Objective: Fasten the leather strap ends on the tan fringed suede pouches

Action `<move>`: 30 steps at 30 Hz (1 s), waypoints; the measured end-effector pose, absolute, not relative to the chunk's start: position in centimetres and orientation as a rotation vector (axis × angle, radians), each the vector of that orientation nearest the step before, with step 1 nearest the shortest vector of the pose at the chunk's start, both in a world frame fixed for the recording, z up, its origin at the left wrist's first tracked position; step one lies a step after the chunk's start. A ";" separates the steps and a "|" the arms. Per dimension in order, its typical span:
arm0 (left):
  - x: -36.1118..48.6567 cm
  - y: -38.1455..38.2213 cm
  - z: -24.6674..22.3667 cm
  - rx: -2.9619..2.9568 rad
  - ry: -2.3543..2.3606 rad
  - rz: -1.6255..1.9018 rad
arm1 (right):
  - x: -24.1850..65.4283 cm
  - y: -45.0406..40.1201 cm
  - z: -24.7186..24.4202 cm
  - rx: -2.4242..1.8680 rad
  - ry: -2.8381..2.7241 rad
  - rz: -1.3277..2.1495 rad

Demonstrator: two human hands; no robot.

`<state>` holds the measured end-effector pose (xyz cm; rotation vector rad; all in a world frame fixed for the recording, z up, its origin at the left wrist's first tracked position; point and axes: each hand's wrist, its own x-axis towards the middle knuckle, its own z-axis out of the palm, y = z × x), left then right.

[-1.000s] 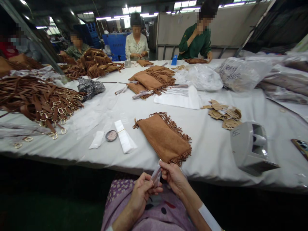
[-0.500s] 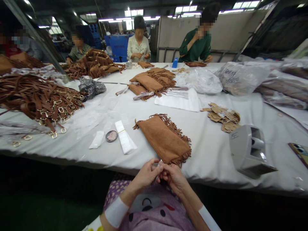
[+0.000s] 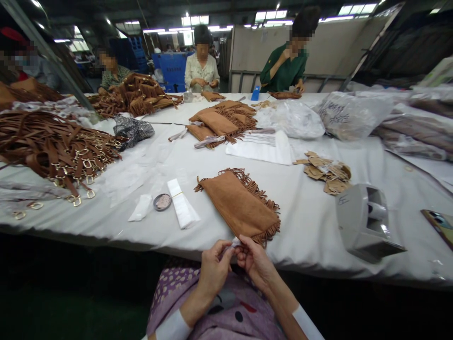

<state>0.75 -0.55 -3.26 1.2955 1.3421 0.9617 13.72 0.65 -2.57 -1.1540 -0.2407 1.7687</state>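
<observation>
A brown fringed suede bag (image 3: pixel 242 204) lies flat at the table's front edge, its near corner right by my hands. Between my fingertips is a small piece of white wrapping (image 3: pixel 235 242) at that corner. My left hand (image 3: pixel 216 267) is closed on the wrapping from the left. From the right, my right hand (image 3: pixel 255 262) pinches at the same spot, thumb and forefinger together. Left of the bag are a banded stack of white strips (image 3: pixel 183 205) and a small round dish (image 3: pixel 163 202) with pinkish contents.
Brown straps with metal clasps (image 3: pixel 60 151) are heaped at the left. More fringed bags (image 3: pixel 221 120) lie mid-table. Cardboard tags (image 3: pixel 327 174), a grey tape dispenser (image 3: pixel 364 222) and a phone (image 3: pixel 439 224) are at the right. Several people work across the table.
My left hand has turned more upright and shifted slightly at the bag's corner, and more of the white wrapping shows between my fingers. The bag stays in place.
</observation>
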 end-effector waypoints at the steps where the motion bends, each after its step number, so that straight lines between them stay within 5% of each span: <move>1: 0.7 -0.6 -3.5 1.311 1.357 0.972 | 13.8 0.7 -2.6 -1.152 -0.234 1.772; 17: -0.4 -1.8 -4.3 1.554 1.338 1.060 | 13.6 0.4 -3.2 -1.231 -0.354 1.760; 30: -1.2 2.4 -2.7 0.842 0.897 0.532 | 14.1 1.0 -3.5 -1.304 -0.590 1.733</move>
